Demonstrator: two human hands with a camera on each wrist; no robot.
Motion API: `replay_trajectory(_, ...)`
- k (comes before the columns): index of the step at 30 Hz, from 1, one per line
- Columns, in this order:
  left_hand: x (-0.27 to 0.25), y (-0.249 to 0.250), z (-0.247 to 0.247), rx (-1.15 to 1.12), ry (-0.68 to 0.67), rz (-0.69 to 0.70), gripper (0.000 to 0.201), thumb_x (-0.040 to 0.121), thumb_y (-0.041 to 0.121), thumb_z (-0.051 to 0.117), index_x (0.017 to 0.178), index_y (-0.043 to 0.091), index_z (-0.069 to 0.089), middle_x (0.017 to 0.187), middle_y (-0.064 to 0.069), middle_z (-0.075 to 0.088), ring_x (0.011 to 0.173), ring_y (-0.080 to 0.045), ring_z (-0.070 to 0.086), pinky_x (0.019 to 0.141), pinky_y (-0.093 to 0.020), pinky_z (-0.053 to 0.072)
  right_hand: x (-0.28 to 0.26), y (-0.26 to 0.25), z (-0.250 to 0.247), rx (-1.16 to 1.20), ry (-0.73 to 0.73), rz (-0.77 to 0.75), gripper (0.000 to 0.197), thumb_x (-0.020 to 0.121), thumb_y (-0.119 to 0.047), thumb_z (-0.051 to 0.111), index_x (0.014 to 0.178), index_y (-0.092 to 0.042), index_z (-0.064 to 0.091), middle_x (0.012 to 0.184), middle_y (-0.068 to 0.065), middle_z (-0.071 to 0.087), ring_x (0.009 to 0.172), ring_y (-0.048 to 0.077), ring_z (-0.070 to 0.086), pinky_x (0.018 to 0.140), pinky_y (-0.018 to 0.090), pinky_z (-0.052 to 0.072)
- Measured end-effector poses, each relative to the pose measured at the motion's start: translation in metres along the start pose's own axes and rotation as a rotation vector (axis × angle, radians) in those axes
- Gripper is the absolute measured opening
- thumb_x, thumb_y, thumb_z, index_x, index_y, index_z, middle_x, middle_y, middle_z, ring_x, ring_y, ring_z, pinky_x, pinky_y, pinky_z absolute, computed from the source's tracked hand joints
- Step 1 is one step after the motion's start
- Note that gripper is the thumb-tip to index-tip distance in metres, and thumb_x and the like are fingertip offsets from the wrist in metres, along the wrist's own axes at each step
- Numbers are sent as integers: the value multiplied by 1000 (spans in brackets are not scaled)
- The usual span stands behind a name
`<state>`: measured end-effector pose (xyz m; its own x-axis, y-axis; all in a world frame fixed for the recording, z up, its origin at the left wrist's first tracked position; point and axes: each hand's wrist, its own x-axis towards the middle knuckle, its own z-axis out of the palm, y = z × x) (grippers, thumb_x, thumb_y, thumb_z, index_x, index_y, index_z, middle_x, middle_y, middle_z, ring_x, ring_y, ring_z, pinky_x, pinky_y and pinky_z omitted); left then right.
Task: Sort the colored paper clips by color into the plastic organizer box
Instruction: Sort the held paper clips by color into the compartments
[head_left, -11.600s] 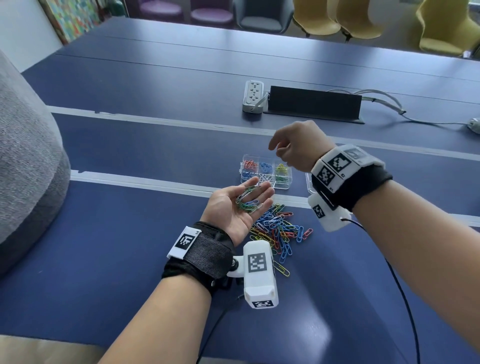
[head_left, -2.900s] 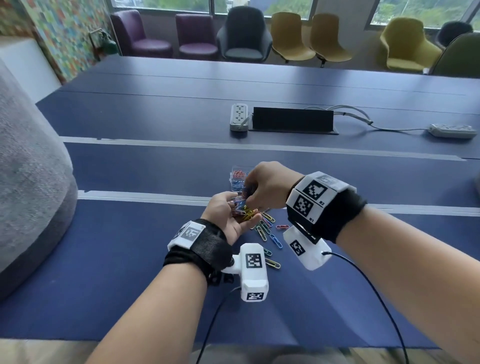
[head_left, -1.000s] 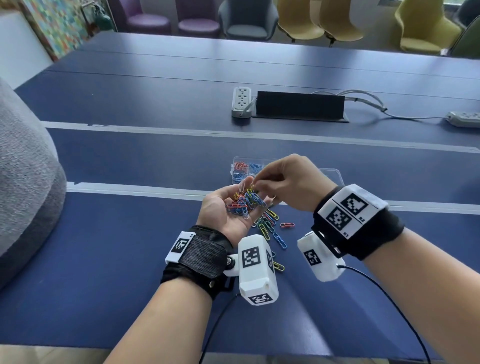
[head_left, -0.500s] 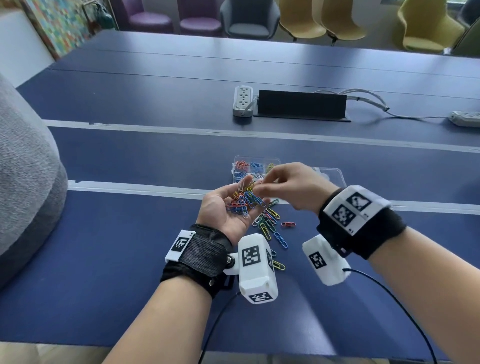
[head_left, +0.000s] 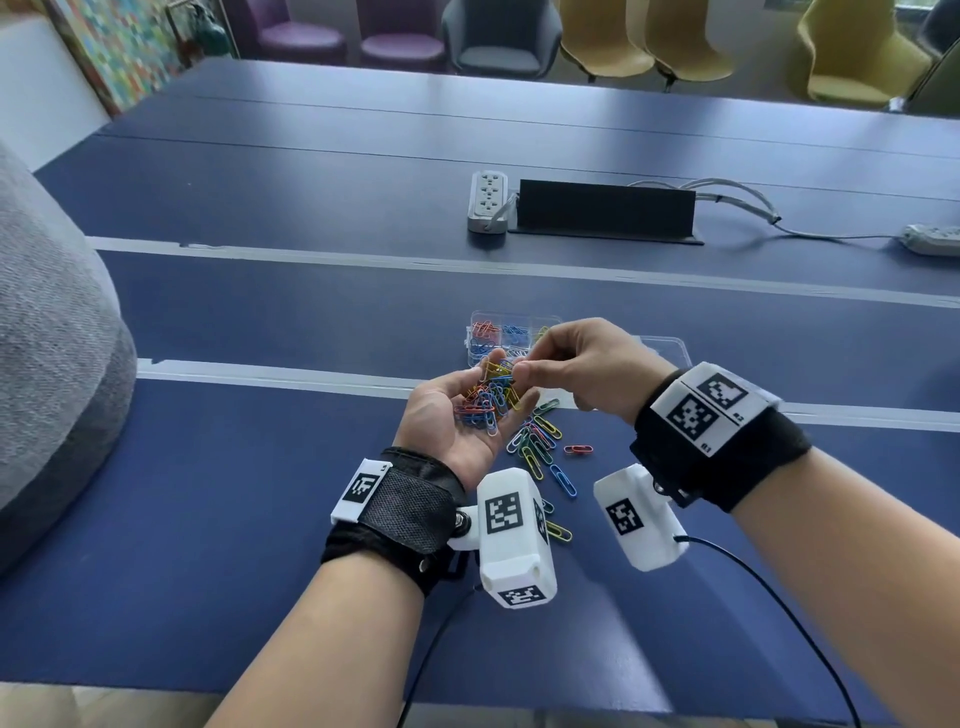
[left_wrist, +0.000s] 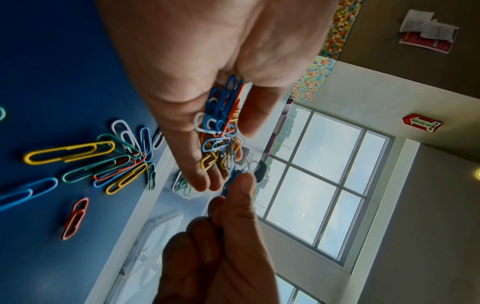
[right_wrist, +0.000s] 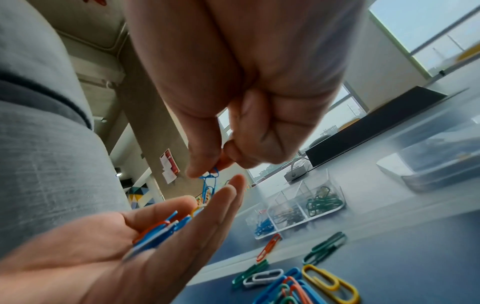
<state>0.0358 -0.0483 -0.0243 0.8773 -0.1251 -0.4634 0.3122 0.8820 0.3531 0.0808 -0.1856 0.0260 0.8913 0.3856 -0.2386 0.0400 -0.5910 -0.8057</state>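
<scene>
A long dark blue table (head_left: 260, 519) with pale seams running across it fills the room's middle; purple, grey and yellow chairs (head_left: 602, 47) line its far side under large windows, and a colourful mosaic panel (head_left: 119, 47) hangs at the far left. A grey upholstered chair back (head_left: 47, 364) bulges in at the left edge. Farther along the table, a white power strip (head_left: 487, 200) lies beside a black rectangular cable box (head_left: 605, 210), with grey cables trailing right to a second strip.

The clear plastic organizer box (head_left: 498, 335) sits just beyond the hands, partly hidden by them; red, blue and green clips lie in separate compartments. Its clear lid (head_left: 670, 349) lies to its right.

The left hand (head_left: 457, 415) is held palm up, fingers relaxed and nearly straight, cupping a mixed heap of coloured paper clips (head_left: 488, 400). The right hand (head_left: 587, 369) hovers over that palm, thumb and forefinger pinching a blue paper clip (right_wrist: 209, 183), the other fingers curled. More loose coloured clips (head_left: 540, 441) are scattered on the table below and to the right of the left hand.
</scene>
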Motion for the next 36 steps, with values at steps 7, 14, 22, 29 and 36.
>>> replay_trajectory(7,1,0,-2,-3,-29,-14,24,94,6,38,98,1,61,94,-21,67,81,-34,69,77,-47,54,3,-3,-3,278,-43,159,20,89,-10,53,72,-14,44,66,10,52,43,10,31,39,16,24)
replay_trajectory(14,3,-1,-1,-10,-50,-24,23,94,6,39,101,1,60,97,-22,66,78,-33,70,77,-48,54,7,-2,1,299,-37,175,17,88,-2,34,89,-15,45,60,7,46,43,12,29,36,15,23)
replay_trajectory(22,3,4,-8,-16,-47,-28,23,94,7,38,100,2,60,102,-21,65,96,-34,63,80,-48,52,29,-8,-6,186,-13,208,28,91,-2,33,80,-14,56,63,4,38,49,15,33,42,17,29)
replay_trajectory(29,3,14,-14,-25,-26,0,24,93,7,37,99,2,60,104,-21,65,99,-34,62,78,-45,54,76,-31,-3,-491,-62,74,35,90,0,44,118,-11,61,80,-7,60,74,13,55,64,21,46)
replay_trajectory(36,2,22,-19,-28,-16,26,24,93,8,37,94,1,60,96,-21,65,91,-33,63,79,-44,54,93,-39,15,-743,-29,-27,33,78,0,56,97,-21,75,103,0,72,92,20,66,85,30,55)
